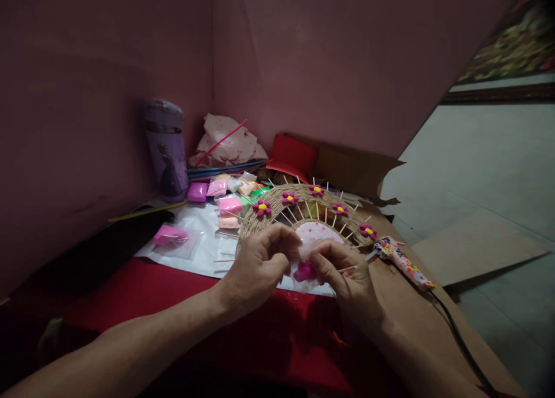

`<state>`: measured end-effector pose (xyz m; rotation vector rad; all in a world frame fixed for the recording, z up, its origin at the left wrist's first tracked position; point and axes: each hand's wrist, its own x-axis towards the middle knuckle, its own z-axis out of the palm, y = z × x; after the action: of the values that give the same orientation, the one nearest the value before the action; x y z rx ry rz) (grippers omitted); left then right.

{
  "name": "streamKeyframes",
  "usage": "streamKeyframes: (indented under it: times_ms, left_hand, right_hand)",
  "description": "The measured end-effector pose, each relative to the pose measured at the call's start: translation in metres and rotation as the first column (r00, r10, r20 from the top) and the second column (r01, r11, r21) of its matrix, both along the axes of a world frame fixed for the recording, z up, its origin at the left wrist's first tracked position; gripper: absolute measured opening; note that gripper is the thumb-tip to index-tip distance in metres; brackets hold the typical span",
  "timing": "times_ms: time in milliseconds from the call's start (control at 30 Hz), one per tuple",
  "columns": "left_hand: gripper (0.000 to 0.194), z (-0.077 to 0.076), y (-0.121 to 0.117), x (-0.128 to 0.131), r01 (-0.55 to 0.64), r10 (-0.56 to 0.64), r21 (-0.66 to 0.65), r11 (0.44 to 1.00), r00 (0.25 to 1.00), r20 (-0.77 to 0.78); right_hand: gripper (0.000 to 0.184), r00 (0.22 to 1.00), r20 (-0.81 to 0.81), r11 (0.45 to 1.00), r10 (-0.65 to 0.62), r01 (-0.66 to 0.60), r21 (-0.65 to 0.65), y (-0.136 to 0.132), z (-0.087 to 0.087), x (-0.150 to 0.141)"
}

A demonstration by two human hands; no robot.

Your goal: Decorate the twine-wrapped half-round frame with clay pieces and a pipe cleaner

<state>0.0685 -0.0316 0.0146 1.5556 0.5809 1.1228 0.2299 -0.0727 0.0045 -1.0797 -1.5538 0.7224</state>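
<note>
A small clear plastic packet with magenta modelling clay (305,271) in it hangs between my two hands. My left hand (264,259) is closed, its fingers pinching at the packet's upper left edge. With thumb and fingers my right hand (342,271) grips the packet's right side. Right behind them lies a half-round craft piece wound with twine (255,227), thin sticks poking out around it. Magenta clay flowers (262,208) with yellow centres dot its band. A pale dotted fabric half-circle (318,231) fills its middle, partly covered by my hands.
Several bagged clay pieces (229,205) lie on a white sheet (203,259), with a pink clay packet (171,234) at left. Behind stand a purple tumbler (167,149) and bundled fabric (228,141). A flower-patterned glue gun (405,263) with a black cord rests on cardboard at right.
</note>
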Motion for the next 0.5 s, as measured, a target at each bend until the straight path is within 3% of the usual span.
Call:
streamKeyframes:
  times_ms: [100, 233, 367, 500]
  left_hand:
    - [0.039, 0.0014, 0.0020, 0.0002, -0.050, 0.055, -0.052, 0.997, 0.994, 0.091]
    - [0.010, 0.0030, 0.0029, -0.0004, -0.168, 0.164, -0.053, 0.984, 0.983, -0.077]
    - [0.027, 0.0014, -0.0005, -0.0003, -0.084, 0.079, -0.009, 0.996, 0.964, -0.253]
    - [0.021, -0.0004, -0.0034, -0.0001, 0.005, -0.005, -0.002, 1.000, 0.963, -0.269]
  right_hand:
    - [0.023, 0.997, -0.005, 0.996, -0.075, 0.075, 0.047, 0.0008, -0.0016, 0.0007]
    - [0.019, 0.983, 0.022, 0.970, -0.182, 0.176, 0.167, 0.0004, -0.0033, 0.0011]
    - [0.014, 0.957, 0.072, 0.916, -0.281, 0.245, 0.317, -0.0023, -0.0049, -0.0007]
    - [0.006, 0.958, 0.104, 0.910, -0.268, 0.216, 0.354, -0.0050, -0.0064, -0.0021]
